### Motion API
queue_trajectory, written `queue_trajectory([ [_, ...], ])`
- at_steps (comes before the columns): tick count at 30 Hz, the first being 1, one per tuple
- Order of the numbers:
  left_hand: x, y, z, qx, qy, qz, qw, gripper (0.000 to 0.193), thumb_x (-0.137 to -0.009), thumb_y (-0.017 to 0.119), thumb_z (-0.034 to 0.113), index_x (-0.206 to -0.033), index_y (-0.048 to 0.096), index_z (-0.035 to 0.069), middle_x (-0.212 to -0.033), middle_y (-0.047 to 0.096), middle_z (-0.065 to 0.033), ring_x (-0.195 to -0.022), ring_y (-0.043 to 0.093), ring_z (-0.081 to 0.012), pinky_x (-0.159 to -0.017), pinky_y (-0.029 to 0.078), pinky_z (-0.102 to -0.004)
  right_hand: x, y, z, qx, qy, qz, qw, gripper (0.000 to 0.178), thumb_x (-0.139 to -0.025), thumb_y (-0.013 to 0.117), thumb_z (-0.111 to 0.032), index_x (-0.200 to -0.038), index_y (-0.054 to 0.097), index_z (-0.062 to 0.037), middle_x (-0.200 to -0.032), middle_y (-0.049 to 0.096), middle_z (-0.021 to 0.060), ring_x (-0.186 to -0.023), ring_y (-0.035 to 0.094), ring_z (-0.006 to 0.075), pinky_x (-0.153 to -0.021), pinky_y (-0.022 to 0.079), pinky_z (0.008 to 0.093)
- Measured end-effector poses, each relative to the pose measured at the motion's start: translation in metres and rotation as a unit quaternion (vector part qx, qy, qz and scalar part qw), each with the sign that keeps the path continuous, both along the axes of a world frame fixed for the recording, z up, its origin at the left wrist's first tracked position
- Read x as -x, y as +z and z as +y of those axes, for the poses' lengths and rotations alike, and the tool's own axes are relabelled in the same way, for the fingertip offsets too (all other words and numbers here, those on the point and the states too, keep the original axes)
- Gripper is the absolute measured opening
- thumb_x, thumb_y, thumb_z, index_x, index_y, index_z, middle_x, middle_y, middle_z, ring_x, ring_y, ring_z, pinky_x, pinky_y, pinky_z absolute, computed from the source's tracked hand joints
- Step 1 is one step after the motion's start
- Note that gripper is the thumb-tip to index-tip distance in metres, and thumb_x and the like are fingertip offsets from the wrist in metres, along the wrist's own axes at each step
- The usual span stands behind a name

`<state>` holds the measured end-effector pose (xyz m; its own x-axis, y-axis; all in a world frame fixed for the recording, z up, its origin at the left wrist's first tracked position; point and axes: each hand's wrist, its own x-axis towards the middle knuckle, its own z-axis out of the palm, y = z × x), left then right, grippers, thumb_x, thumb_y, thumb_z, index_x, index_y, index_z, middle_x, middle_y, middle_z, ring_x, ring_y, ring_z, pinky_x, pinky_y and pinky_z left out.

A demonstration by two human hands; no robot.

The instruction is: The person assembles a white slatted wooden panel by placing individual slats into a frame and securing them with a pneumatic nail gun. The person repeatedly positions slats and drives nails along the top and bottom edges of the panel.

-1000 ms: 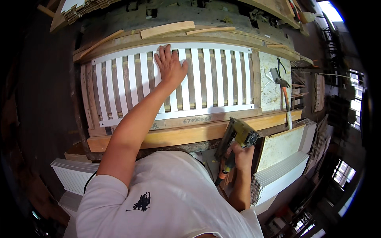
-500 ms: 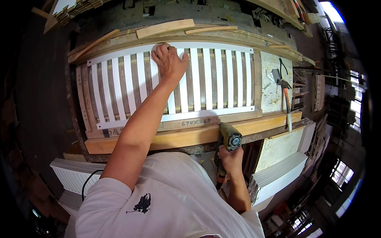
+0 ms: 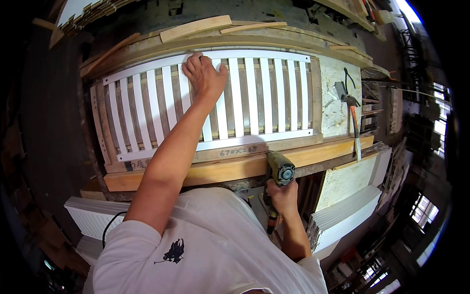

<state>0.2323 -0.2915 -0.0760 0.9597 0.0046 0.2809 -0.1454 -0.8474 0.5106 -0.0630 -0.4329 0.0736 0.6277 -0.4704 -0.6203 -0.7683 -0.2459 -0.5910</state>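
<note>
A white slatted panel point(image 3: 204, 145), with long rails and several cross slats, lies flat inside a wooden frame jig point(image 3: 235, 153) on the bench. My left hand point(image 3: 203, 76) reaches across it, fingers curled over the far rail near the middle and thumb spread to the right. Low at the bench's near edge, my right hand point(image 3: 284, 196) is wrapped round the handle of a yellow-green and black nail gun point(image 3: 280, 169). The gun's nose end is by the near wooden strip point(image 3: 220, 171), apart from the white panel. My palm hides the gun's trigger.
To the right, a hammer point(image 3: 353, 115) and pliers point(image 3: 348, 81) lie on a pale board point(image 3: 333, 120). Loose wood strips point(image 3: 196, 28) rest along the far edge. White panels are stacked at lower right point(image 3: 342, 215) and lower left point(image 3: 95, 215), with a black hose point(image 3: 108, 228) nearby.
The whole view has shifted and tilted slightly, with the panel and jig a little further left in it. Both hands keep their hold, and the nail gun stays near the bench edge.
</note>
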Motion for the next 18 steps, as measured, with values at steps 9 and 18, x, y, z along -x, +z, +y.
queue_trajectory([
  [9,-0.005,0.014,-0.028,-0.024,-0.05,0.09,0.994,0.033,-0.076,0.072,0.032,-0.086,0.065,0.001,-0.106,0.05,-0.0128,-0.105,0.041,-0.0303,-0.095,0.027,-0.045,0.0,-0.001,0.0,0.0,0.009,-0.026,1.0,0.033,-0.077,0.064,-0.008,-0.106,0.05,0.0018,-0.078,0.065,0.0172,-0.071,0.066,0.0267,-0.067,0.051,0.0337],
  [18,-0.003,0.011,-0.032,0.0,-0.074,0.037,0.997,0.029,-0.077,0.071,0.028,-0.096,0.067,0.006,-0.103,0.052,-0.0095,-0.104,0.044,-0.028,-0.092,0.03,-0.0438,0.0,-0.002,-0.002,-0.009,0.009,-0.022,1.0,0.032,-0.077,0.063,-0.008,-0.105,0.05,0.0016,-0.079,0.065,0.0185,-0.073,0.067,0.0327,-0.067,0.051,0.0355],
])
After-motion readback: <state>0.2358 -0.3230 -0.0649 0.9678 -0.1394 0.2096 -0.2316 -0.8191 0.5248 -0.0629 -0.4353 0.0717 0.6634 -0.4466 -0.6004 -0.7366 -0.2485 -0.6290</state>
